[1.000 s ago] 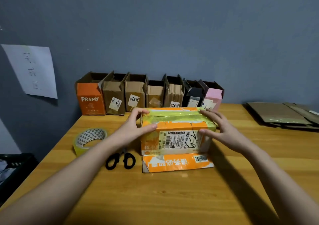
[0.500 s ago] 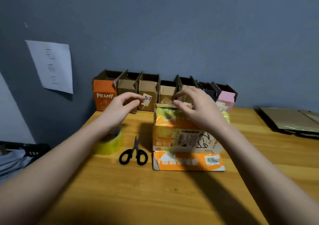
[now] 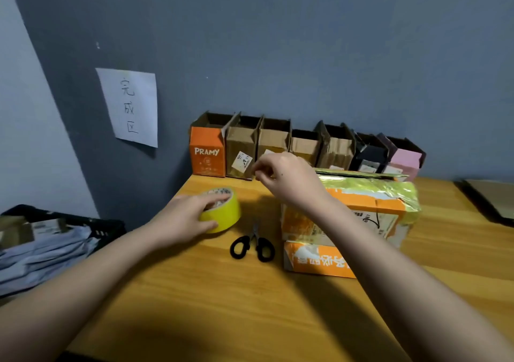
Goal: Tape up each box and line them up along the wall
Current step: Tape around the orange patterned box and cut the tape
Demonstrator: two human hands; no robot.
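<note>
A yellow tape roll (image 3: pixel 225 215) lies flat on the wooden table (image 3: pixel 222 306). My left hand (image 3: pixel 182 218) grips it, fingers over its top and thumb against its side. My right hand (image 3: pixel 289 183) hovers above the table between the roll and the orange box (image 3: pixel 370 208), fingers curled with the thumb and forefinger close together and nothing visible between them. The orange box carries yellow tape along its top, and one flap (image 3: pixel 314 260) lies open on the table in front. Several open-topped boxes, the leftmost orange (image 3: pixel 207 153), stand in a row against the wall.
Black scissors (image 3: pixel 251 246) lie between the tape roll and the orange box. A paper sign (image 3: pixel 130 108) hangs on the wall at left. A black basket (image 3: pixel 55 217) with bags sits off the table's left edge. Flattened cardboard (image 3: pixel 489 197) lies at far right.
Both hands have left the orange box. My left hand moved down left onto the tape roll and took hold of it. My right hand swung left past the box. The view turned left.
</note>
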